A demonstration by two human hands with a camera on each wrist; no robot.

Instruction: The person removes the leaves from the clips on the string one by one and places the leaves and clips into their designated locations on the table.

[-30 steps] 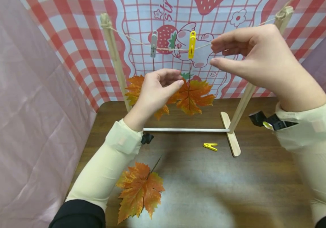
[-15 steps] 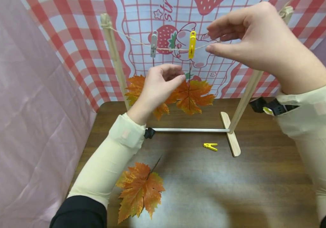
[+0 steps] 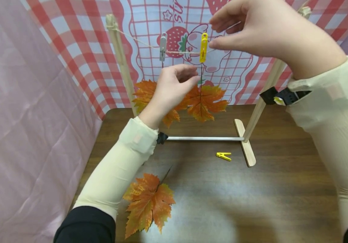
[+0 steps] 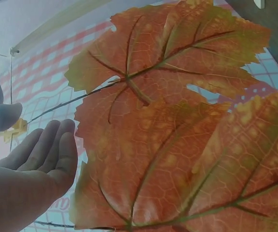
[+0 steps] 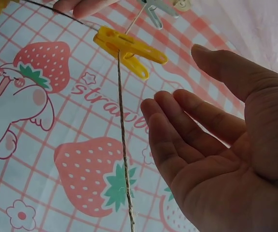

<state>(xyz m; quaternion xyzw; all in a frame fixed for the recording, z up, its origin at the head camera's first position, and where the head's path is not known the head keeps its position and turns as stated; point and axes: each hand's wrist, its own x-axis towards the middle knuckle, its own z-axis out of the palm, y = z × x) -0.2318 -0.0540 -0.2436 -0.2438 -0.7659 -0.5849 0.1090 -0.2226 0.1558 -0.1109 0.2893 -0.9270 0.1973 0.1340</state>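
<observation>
- Yellow clothespin up on the string, biting the stem of a hanging maple leaf
- Right hand just beside that clip — thumb and fingers parted, grasping nothing
- Left hand lower down, near the leaf's stem, fingers released too, lightly bent
- Grey clothespin further along, second leaf beneath it — partly hidden by the left hand
- Down on the table, a loose leaf and another yellow peg near the stand's wooden foot
</observation>
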